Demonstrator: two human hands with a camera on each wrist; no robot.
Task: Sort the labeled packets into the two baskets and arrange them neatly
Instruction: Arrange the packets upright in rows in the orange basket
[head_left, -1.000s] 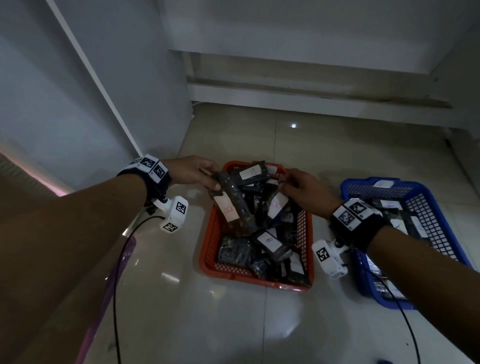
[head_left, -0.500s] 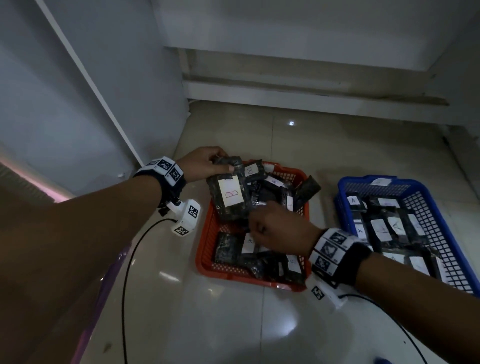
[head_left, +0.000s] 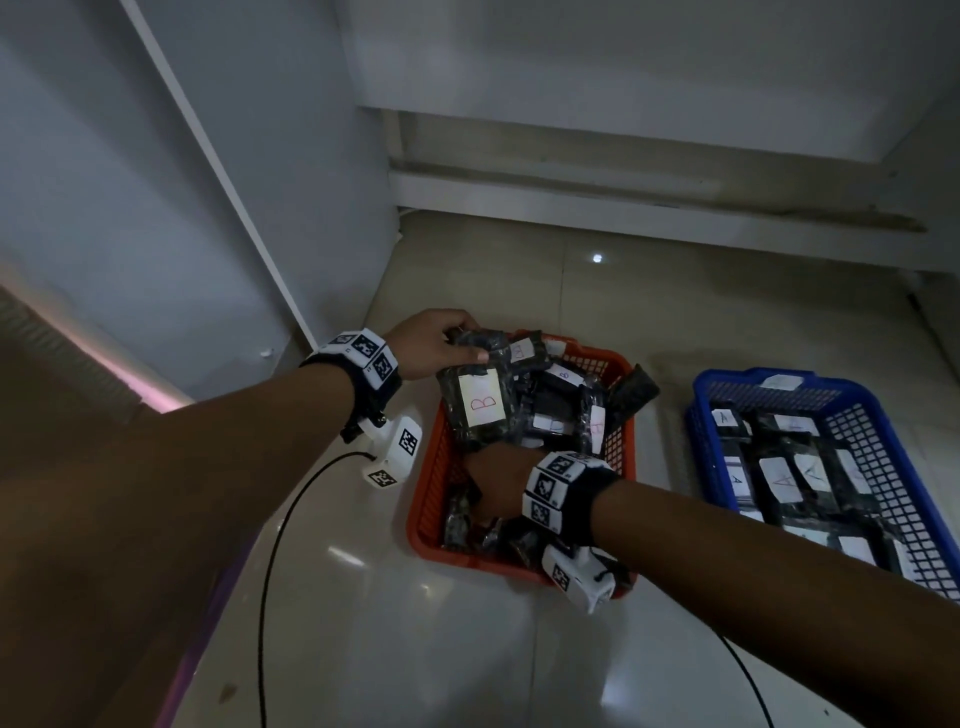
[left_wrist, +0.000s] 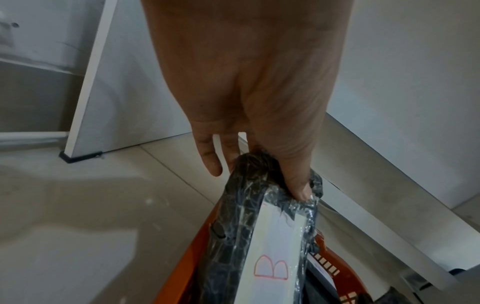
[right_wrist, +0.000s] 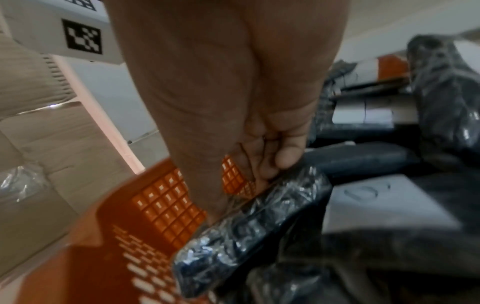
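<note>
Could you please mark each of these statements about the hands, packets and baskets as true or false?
1. The left hand grips a dark packet labelled B. True.
2. That packet is held over the blue basket. False: it is over the far left part of the red basket.
3. The right hand reaches into the red basket among the packets. True.
4. The labels that can be read in the blue basket say B. False: those that can be read say A.
5. The red basket stands to the right of the blue basket. False: in the head view it stands to the left of it.
</note>
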